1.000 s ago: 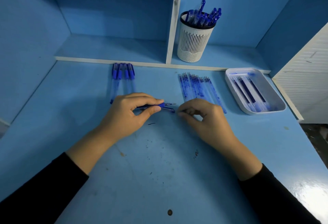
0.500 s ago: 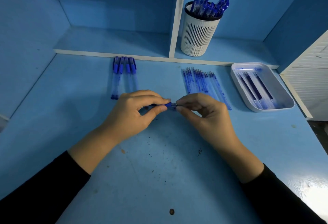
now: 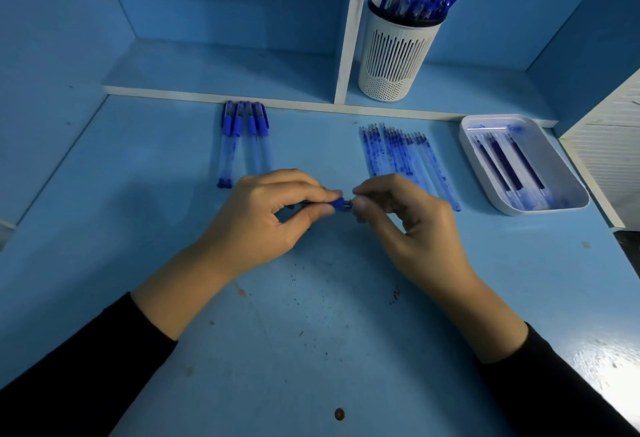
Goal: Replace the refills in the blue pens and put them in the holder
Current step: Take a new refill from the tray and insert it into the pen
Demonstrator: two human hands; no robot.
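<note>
1. A second ago the right hand [image 3: 415, 228] sat a little off to the side of the pen [image 3: 338, 203], fingers bunched on some small bit I can't make out. Now it's closed the gap, and its thumb and forefinger are pinching right at the pen's end, with the other fingers curled loosely underneath
2. The left hand [image 3: 263, 215] is doing the same job as before, with thumb and forefinger clamped round the barrel. Most of the pen is buried in that fist, and only a short blue stub shows between the two sets of fingertips, low over the desk [image 3: 311, 332]
3. My read is that the refill's already in and the end piece is going back on, probably with a twist. Can't see any thread or the tip itself, it's too small and covered by fingertips
4. Just beyond the left knuckles there's a row of capped pens [image 3: 242, 138] waiting their turn. Just beyond the right knuckles is a row of spotty refills [image 3: 401, 156], spent ones I'd guess. Further out past the right fingers is the white tray [image 3: 465, 138] with dark, full-looking refills
5. The holder [image 3: 394, 52] is well past both sets of fingertips, up on the shelf and already stuffed with pens. Once the end's tight, this one should go there
</note>
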